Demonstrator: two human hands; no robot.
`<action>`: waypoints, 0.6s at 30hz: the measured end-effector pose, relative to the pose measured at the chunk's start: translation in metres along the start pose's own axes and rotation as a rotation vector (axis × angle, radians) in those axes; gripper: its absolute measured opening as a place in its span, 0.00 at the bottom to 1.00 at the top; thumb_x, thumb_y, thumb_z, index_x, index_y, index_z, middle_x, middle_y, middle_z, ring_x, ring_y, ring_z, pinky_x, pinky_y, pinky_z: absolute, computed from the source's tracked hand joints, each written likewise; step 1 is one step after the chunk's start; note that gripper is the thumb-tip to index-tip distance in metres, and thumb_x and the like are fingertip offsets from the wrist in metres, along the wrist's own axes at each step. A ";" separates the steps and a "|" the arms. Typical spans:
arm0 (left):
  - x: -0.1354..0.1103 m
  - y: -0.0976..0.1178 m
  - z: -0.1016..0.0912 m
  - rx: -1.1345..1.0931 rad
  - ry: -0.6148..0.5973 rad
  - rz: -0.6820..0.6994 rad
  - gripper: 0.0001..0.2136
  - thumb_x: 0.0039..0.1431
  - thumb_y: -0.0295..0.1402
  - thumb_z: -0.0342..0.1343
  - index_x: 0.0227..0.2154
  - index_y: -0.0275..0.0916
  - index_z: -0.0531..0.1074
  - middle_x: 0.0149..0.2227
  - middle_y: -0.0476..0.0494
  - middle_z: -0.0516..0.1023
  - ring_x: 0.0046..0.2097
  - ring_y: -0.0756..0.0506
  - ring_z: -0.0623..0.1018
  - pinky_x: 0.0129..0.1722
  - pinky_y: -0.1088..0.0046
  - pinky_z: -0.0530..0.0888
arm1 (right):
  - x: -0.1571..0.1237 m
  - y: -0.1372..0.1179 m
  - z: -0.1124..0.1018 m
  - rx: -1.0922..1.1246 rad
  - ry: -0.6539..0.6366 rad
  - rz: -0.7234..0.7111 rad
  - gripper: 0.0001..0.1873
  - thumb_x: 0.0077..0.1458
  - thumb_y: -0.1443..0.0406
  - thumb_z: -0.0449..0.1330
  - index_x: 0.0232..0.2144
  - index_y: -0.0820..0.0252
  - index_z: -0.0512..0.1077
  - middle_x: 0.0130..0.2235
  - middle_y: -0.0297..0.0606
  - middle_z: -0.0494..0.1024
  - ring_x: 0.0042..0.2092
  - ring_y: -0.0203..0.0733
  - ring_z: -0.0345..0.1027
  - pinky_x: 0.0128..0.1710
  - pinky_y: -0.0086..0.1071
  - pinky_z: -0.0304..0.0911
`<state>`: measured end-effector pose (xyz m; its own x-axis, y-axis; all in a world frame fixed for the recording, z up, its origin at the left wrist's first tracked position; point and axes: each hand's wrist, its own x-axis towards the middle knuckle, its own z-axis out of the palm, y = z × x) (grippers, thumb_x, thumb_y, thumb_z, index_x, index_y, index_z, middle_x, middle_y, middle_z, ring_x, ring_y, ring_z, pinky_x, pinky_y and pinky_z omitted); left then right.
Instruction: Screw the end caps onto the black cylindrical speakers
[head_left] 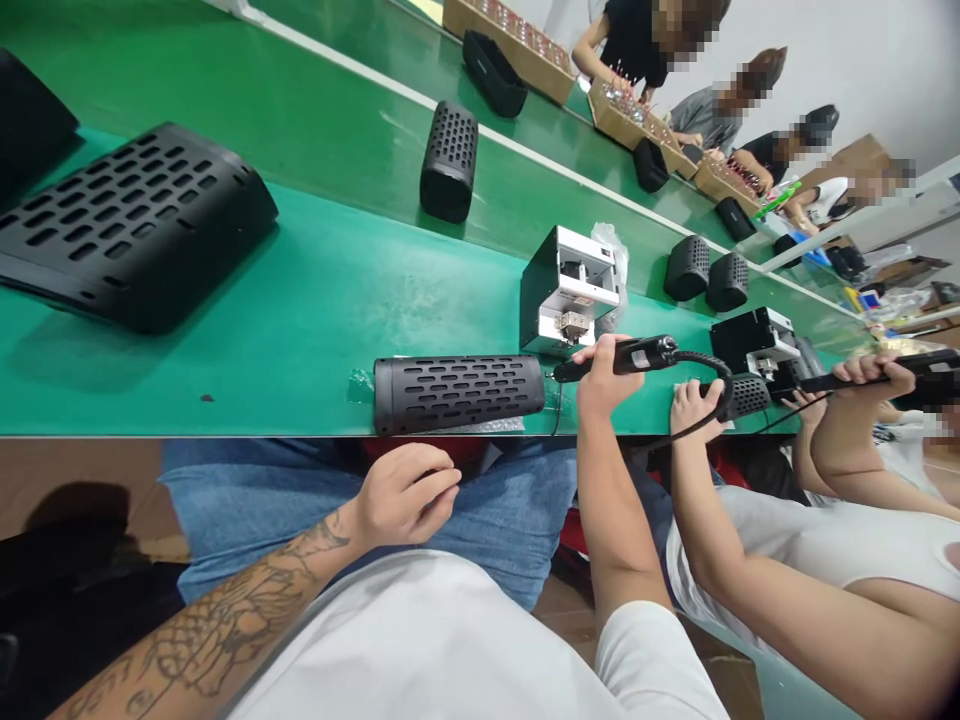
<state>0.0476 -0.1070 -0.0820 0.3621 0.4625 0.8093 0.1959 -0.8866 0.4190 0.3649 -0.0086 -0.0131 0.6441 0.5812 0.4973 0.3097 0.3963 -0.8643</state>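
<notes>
A black perforated speaker housing (457,390) lies on its side along the front edge of the green bench, partly over clear bubble wrap (499,425). My right hand (604,380) is wrapped round a black electric screwdriver (651,353), held nearly level. Its tip points left at the housing's right end; whether they touch I cannot tell. My left hand (409,495) hovers over my lap in front of the housing, fingers curled together; what they hold, if anything, is hidden. Behind the screwdriver stands a black and silver screw feeder (570,290).
A large black housing (135,230) sits at the left, another (448,160) farther back. On my right, a co-worker's hand (696,410) rests by a smaller housing (746,396) and a second feeder (757,345). Several people work across the bench beside cardboard boxes (555,75).
</notes>
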 end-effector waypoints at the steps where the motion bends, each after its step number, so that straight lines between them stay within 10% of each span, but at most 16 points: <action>1: 0.002 0.001 0.000 -0.007 0.001 0.000 0.12 0.67 0.22 0.63 0.50 0.40 0.80 0.41 0.39 0.86 0.39 0.43 0.87 0.40 0.66 0.88 | -0.001 0.003 0.001 0.006 0.030 -0.006 0.25 0.65 0.38 0.72 0.38 0.46 0.72 0.23 0.22 0.75 0.23 0.41 0.71 0.32 0.43 0.72; 8: 0.008 0.010 -0.005 -0.015 -0.080 -0.106 0.09 0.75 0.25 0.62 0.54 0.39 0.79 0.47 0.37 0.87 0.44 0.44 0.89 0.43 0.71 0.88 | -0.006 -0.062 -0.011 0.239 0.147 -0.045 0.15 0.73 0.49 0.67 0.39 0.47 0.69 0.24 0.20 0.70 0.22 0.38 0.65 0.29 0.38 0.74; 18: 0.044 0.014 0.000 0.143 -0.116 -0.043 0.11 0.84 0.33 0.61 0.63 0.40 0.78 0.61 0.30 0.85 0.41 0.47 0.87 0.43 0.68 0.88 | -0.076 -0.169 -0.019 0.491 -0.429 0.124 0.11 0.72 0.51 0.70 0.42 0.47 0.77 0.26 0.21 0.75 0.19 0.35 0.66 0.26 0.35 0.77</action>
<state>0.0664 -0.0996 -0.0405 0.4521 0.5046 0.7355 0.3375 -0.8601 0.3826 0.2765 -0.1333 0.0934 0.2878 0.8346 0.4696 -0.1688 0.5269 -0.8330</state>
